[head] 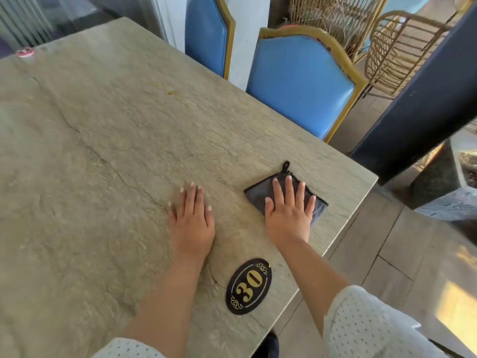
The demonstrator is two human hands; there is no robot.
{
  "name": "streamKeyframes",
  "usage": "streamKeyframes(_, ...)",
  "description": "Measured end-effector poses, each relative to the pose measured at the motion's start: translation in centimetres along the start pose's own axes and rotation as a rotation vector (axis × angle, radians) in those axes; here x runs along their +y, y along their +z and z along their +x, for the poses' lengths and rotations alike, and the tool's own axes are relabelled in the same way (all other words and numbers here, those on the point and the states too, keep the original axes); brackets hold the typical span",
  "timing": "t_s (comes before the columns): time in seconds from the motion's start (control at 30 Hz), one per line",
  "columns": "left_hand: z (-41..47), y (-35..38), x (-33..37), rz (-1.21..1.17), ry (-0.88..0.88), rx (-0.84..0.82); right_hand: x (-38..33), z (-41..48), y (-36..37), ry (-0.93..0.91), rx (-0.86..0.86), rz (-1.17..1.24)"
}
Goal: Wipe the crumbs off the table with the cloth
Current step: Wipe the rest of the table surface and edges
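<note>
The right hand is pressing flat, fingers straight and spread, on the folded grey cloth near the stone surface's right edge. The left hand is resting flat beside it, fingers spread. Yellow crumbs are lying farther up.

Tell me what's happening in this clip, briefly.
A person is at a stone-look table. The right hand lies flat on a folded dark grey cloth near the table's right edge, fingers straight; the left hand lies flat on the bare tabletop beside it. A few yellowish crumbs sit farther up the table, apart from the cloth. A black oval plate numbered 30 lies between the forearms.
</note>
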State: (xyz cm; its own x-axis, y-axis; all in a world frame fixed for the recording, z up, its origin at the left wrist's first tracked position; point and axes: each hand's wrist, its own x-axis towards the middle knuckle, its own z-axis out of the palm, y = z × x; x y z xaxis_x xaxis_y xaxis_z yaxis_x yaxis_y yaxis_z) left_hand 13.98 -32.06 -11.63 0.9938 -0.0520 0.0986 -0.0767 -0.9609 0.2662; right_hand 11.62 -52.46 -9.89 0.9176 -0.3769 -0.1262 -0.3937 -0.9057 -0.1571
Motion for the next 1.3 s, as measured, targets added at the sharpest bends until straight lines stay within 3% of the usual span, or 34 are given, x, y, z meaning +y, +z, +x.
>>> streamKeyframes(0.13, -0.1, 0.0, -0.1, -0.042, 0.004, -0.008, -4.3, 4.5, -0.2, -0.015, -0.038, 0.032)
streamKeyframes(0.27, 0.5, -0.7, -0.3, -0.244, -0.068, 0.084, -7.9, 1.8, 0.8, -0.294, -0.041, 0.009)
streamKeyframes(0.37, 1.5, -1.0, -0.5, -0.180, -0.056, 0.076, -6.3, -2.3, 1.1, -0.456, -0.028, -0.055)
streamKeyframes(0.5, 2.8, -0.5, 0.3, -0.102, -0.028, 0.016, -1.7, -0.9, 0.1, -0.227, 0.003, -0.041)
streamKeyframes(0.63, 3.1, 0.2, 1.1, -0.014, -0.034, 0.062, -2.3, 4.4, -0.7, 0.037, -0.012, 0.003)
streamKeyframes(0.87, 5.5, 1.0, 4.1, -0.029, -0.020, -0.023, -2.9, 0.9, -0.2, -0.312, -0.008, 0.025)
streamKeyframes(1.17, 11.2, 3.9, 12.3, -0.037, 0.021, -0.039, 7.2, 8.6, -2.5, 0.178, 0.020, 0.004)
streamKeyframes(1.3, 11.1, 4.4, 12.6, 0.017, 0.029, 0.066, 6.4, 14.3, -3.4, 0.207, 0.014, 0.025)
